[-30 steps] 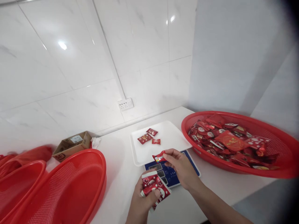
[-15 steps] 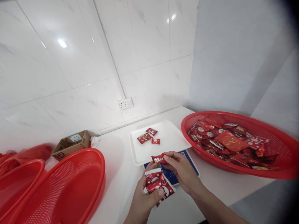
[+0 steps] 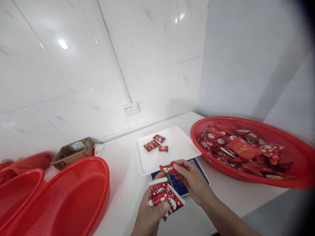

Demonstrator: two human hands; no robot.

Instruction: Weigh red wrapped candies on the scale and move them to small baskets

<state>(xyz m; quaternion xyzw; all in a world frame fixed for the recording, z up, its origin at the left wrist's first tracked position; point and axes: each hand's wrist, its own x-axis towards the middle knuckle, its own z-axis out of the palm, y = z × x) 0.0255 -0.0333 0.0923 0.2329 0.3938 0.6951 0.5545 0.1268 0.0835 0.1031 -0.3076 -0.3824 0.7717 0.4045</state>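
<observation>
White tray [image 3: 182,147], the landmark: three red packets [image 3: 151,145] lie on its far left part. Right of the tray, a red basket [image 3: 294,137] holds a heap of mixed red wrapped packets [image 3: 243,149]; left of it stand a second red basket [image 3: 78,200] and, behind that, an open cardboard box [image 3: 71,156]. The left hand [image 3: 150,208], nearer the viewer than the tray, is closed round overlapping red-and-white packets [image 3: 172,203], thumb pressed on top. The right hand [image 3: 190,175] pinches a small red packet [image 3: 168,168] between thumb and fingers, before the tray's near edge. Wrappers are glossy, some with white crimped ends; the baskets are oval, perforated plastic; the tray is smooth, with rounded corners.
</observation>
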